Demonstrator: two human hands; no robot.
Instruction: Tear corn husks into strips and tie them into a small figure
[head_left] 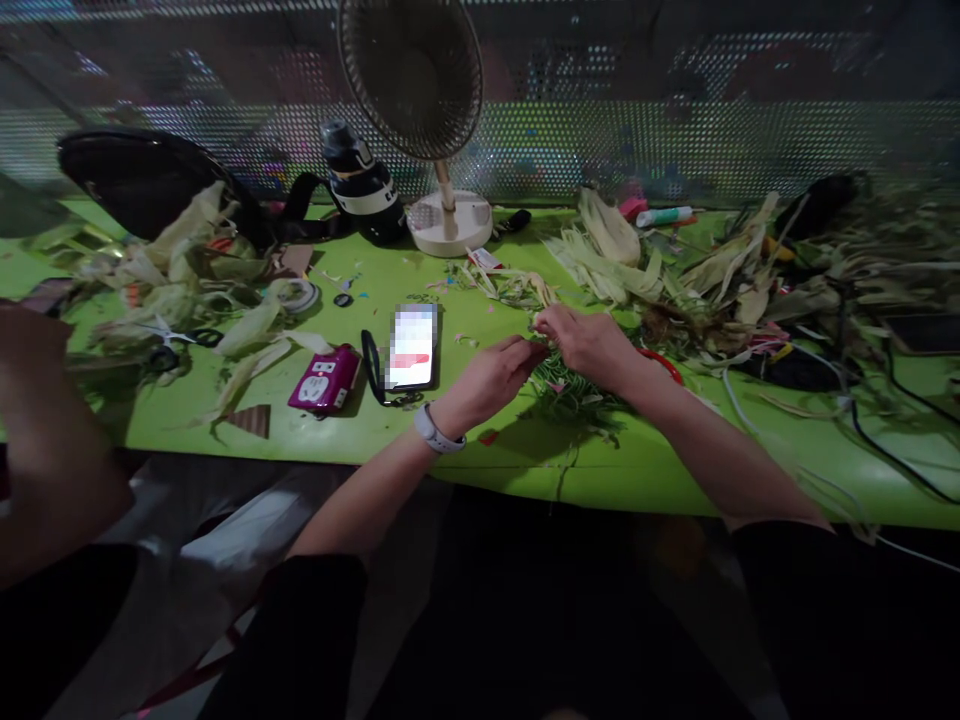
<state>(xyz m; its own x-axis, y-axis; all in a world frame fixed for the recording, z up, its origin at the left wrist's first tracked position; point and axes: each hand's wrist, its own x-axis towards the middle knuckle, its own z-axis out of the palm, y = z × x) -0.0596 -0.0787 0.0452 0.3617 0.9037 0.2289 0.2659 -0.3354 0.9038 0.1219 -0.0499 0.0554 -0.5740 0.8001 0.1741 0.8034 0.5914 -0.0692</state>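
To the right of the phone (414,345), greens (571,388) are lying beneath your left hand (489,380) and right hand (589,345), which you are holding together, apparently for two-handed control. Fingers are curling close; whether they are pinching anything cannot be told.

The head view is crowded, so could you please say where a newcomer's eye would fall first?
Probably the brightly lit, black-edged phone on the bright green tabletop. Behind it stands a round, pale-based fan. Right of the phone, the left hand and right hand are close together at thin green strands.
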